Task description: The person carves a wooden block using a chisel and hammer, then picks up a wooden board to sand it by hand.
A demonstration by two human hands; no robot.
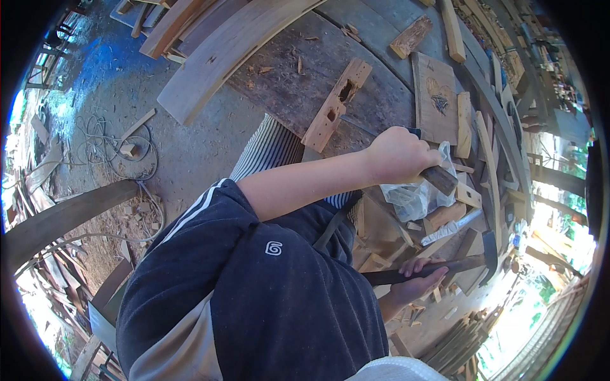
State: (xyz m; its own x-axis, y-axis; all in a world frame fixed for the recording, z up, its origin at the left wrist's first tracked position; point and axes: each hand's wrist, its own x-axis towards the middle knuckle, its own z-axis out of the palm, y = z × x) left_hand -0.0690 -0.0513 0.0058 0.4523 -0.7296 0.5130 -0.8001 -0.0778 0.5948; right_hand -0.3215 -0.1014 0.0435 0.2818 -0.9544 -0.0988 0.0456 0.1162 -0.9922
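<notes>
My left hand (403, 155) is closed in a fist around a chisel, whose thick dark wooden handle (440, 180) sticks out below the fingers. Its thin blade (361, 126) points toward a wooden block (337, 105) with two mortise holes cut in it. That block lies at the edge of a dark, worn workbench (279, 70), near my leg. Lower on the right, my right hand (419, 276) grips a hammer (467, 263) by its long wooden handle. The dark metal hammer head is out past the fingers, well apart from the chisel.
Beyond my left hand lies a board (437, 95) with a small pile of nails on it. A clear plastic bag (413, 200) and several wood offcuts are between my hands. A long curved plank (229, 51) overhangs the bench. Coiled cord (117, 152) lies on the floor.
</notes>
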